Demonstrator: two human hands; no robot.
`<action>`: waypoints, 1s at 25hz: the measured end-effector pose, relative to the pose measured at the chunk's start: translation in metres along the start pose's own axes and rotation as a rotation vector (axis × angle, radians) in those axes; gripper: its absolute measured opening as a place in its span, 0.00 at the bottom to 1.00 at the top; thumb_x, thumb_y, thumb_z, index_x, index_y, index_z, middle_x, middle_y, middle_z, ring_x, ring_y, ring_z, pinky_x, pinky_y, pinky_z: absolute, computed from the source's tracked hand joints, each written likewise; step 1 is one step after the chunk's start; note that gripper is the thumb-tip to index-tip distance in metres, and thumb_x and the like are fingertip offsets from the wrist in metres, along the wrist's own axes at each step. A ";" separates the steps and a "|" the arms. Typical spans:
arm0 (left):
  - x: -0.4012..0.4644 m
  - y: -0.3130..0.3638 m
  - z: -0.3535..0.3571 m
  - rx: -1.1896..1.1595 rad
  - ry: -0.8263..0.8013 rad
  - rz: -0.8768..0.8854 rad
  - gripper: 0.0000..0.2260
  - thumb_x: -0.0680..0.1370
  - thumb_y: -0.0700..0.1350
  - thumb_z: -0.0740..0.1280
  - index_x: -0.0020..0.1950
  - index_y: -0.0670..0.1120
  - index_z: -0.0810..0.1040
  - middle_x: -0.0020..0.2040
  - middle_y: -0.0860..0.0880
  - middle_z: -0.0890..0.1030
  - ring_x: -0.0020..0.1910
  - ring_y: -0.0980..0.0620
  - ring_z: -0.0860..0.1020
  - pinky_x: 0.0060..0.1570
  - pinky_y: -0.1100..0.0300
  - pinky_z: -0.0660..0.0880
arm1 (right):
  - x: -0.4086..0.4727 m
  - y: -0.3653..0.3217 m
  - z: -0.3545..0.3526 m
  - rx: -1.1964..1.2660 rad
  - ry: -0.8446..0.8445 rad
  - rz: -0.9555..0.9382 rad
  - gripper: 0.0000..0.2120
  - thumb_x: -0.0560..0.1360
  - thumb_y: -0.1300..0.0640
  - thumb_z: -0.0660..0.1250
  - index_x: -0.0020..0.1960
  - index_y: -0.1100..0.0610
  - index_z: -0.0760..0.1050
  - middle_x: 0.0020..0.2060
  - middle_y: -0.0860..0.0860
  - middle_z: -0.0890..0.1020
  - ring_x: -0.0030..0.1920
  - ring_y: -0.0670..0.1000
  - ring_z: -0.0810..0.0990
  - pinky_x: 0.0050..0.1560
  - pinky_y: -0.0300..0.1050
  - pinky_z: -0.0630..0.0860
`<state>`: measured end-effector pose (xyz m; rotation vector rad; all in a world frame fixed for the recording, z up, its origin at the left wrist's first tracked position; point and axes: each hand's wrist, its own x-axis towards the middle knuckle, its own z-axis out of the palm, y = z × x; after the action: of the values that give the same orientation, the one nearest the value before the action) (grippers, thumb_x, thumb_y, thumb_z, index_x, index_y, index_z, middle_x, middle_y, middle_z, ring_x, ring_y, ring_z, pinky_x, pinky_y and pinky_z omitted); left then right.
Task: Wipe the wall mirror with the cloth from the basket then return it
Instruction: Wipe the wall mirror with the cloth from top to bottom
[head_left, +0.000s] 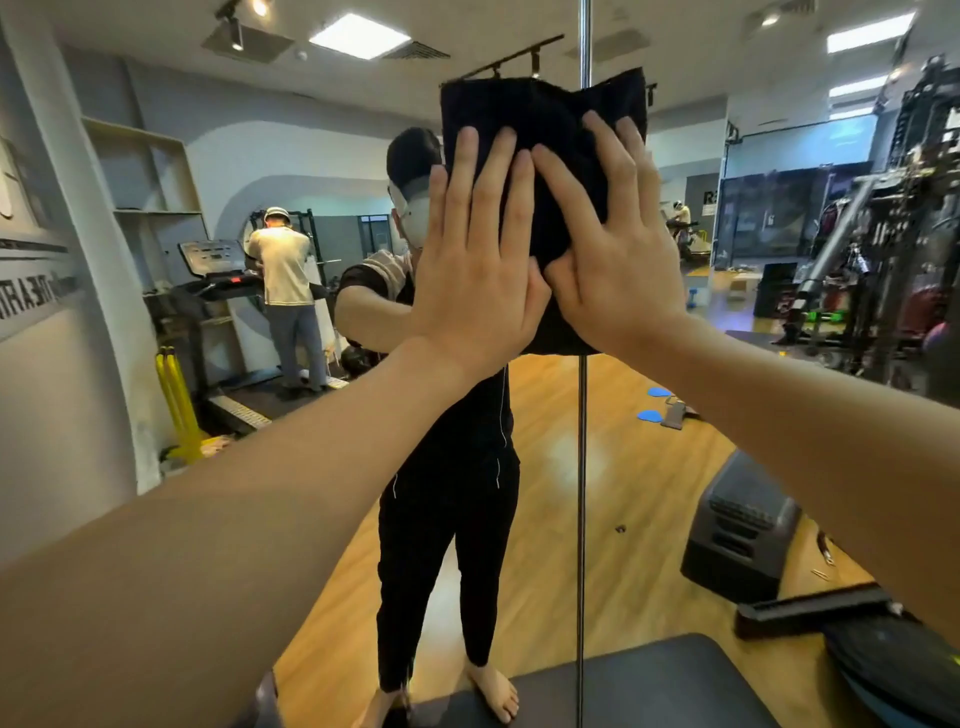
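Bright ceiling panels (358, 35) light the room evenly; wide-angle edges bend, right side blurred.

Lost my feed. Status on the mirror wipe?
Left hand and right hand flat, fingers straight, pressing black cloth on mirror. Nothing obstructing.

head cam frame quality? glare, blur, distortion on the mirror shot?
Head view: wide-angle bend at the edges, forearms stretched; even ceiling-panel light, a soft glare patch reflected off the wood floor; right-side gym equipment smeared and soft; left hand, right hand and black cloth on the mirror are sharp.
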<state>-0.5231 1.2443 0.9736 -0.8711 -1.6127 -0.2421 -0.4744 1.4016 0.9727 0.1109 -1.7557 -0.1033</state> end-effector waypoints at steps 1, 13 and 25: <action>-0.012 0.003 0.002 0.001 -0.021 -0.002 0.30 0.82 0.46 0.55 0.82 0.37 0.56 0.82 0.37 0.57 0.82 0.35 0.52 0.81 0.39 0.50 | -0.012 -0.002 0.002 0.007 0.001 -0.005 0.29 0.81 0.54 0.63 0.81 0.54 0.65 0.80 0.65 0.61 0.80 0.69 0.56 0.75 0.69 0.66; -0.079 -0.008 -0.004 0.095 -0.169 0.093 0.31 0.83 0.49 0.55 0.82 0.36 0.52 0.82 0.35 0.54 0.82 0.34 0.52 0.80 0.39 0.54 | -0.073 -0.035 0.010 -0.004 -0.093 0.009 0.32 0.78 0.54 0.61 0.82 0.54 0.62 0.79 0.68 0.59 0.80 0.73 0.54 0.75 0.72 0.61; -0.114 -0.097 -0.040 0.160 -0.242 0.130 0.32 0.82 0.50 0.54 0.83 0.37 0.51 0.83 0.36 0.53 0.83 0.36 0.50 0.81 0.41 0.53 | -0.058 -0.130 0.047 0.014 -0.076 0.033 0.33 0.77 0.52 0.62 0.82 0.53 0.62 0.80 0.67 0.59 0.80 0.73 0.53 0.78 0.72 0.54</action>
<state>-0.5572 1.1075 0.9088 -0.9031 -1.7627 0.0867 -0.5075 1.2804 0.8906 0.0892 -1.8337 -0.0721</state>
